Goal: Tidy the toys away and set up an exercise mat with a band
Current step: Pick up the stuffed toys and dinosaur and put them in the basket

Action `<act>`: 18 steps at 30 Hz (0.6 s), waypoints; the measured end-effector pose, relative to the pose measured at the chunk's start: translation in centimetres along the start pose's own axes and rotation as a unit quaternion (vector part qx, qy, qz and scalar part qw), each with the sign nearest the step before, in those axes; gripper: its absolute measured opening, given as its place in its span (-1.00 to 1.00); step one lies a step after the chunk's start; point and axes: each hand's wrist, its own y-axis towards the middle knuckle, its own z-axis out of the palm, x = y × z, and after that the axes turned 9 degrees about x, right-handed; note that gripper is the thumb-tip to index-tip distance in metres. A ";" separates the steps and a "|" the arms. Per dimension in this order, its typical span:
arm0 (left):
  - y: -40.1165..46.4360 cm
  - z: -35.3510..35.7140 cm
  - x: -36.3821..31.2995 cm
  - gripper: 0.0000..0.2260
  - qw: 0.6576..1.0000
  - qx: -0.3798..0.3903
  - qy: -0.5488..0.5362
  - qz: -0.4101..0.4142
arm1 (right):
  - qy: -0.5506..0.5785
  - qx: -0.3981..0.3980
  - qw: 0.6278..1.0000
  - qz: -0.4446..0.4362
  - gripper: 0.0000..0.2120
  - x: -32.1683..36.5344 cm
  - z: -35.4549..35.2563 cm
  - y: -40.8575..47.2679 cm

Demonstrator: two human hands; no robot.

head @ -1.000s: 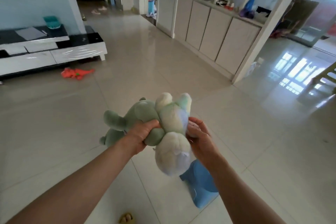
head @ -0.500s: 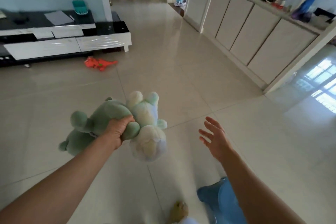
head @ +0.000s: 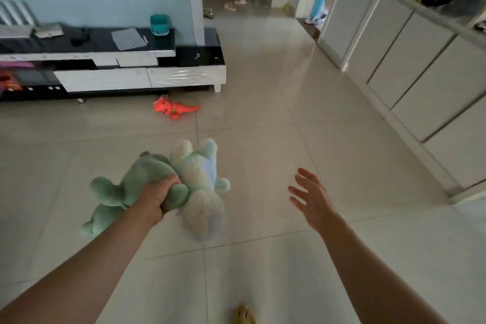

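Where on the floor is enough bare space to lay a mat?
The widest bare tiles lie between the orange toy dinosaur and the cabinet row, and ahead of the open right hand. It is crowded by the TV stand. The left hand holds two plush toys.

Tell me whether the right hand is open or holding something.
Open and empty: the right hand has its fingers spread in the air, apart from the plush toys.

Right hand [head: 313, 198] off pale plush toy [head: 201, 192]
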 end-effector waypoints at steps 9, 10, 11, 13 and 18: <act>11.0 2.9 -8.4 -0.91 0.999 -0.036 -0.016 0.026 | -0.027 0.058 0.998 0.018 -0.73 6.5 4.6 15.8; 13.0 3.1 -9.5 -0.92 0.999 -0.035 -0.018 0.031 | -0.029 0.060 0.998 0.017 -0.74 7.1 5.4 18.1; 13.8 3.2 -10.0 -0.90 0.999 -0.036 -0.011 0.038 | -0.032 0.057 0.998 0.016 -0.74 7.5 5.8 19.1; 16.9 3.2 -12.1 -0.83 0.997 -0.034 0.002 0.071 | -0.032 0.054 0.998 0.016 -0.73 8.3 7.3 22.7; 25.0 3.3 -18.1 -0.78 0.998 -0.009 0.025 0.061 | -0.045 0.043 0.998 0.027 -0.74 12.1 11.6 31.5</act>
